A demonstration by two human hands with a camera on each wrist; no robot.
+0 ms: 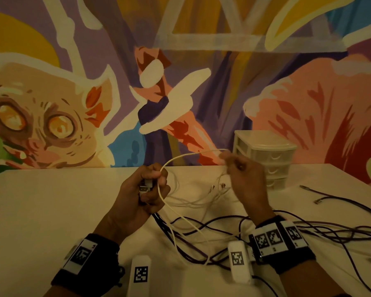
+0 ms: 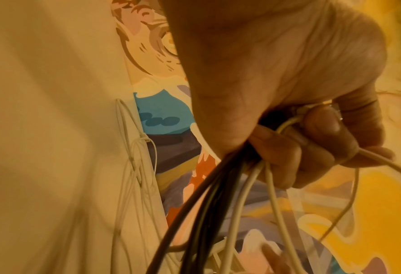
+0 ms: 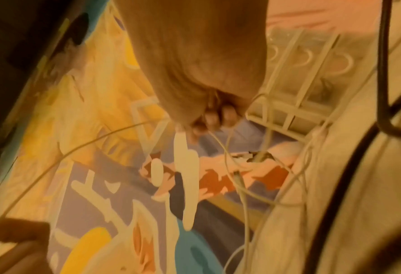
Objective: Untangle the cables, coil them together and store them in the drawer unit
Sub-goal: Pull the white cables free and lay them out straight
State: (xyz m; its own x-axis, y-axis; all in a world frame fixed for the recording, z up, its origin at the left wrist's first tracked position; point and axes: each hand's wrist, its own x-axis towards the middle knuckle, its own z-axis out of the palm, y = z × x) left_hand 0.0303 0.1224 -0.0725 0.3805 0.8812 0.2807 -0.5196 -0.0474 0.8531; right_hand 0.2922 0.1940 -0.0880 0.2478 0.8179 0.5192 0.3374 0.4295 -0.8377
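Note:
My left hand [image 1: 150,189] is raised over the white table [image 1: 51,200], its fingers curled round a bundle of dark and white cables [image 2: 230,213] with USB plugs [image 1: 145,186] sticking out of the fist. A white cable [image 1: 193,154] arcs from that fist up to my right hand [image 1: 238,166], which pinches it at the top of the loop. More thin white cable [image 1: 201,200] lies on the table between the hands. Dark cables [image 1: 319,230] sprawl tangled at the right. The white drawer unit [image 1: 266,157], drawers closed, stands behind the right hand.
A painted mural wall [image 1: 180,82] rises right behind the table's far edge. Loose dark cable ends with plugs [image 1: 316,201] lie at the right. White tagged blocks [image 1: 238,260] hang by my wrists near the front edge.

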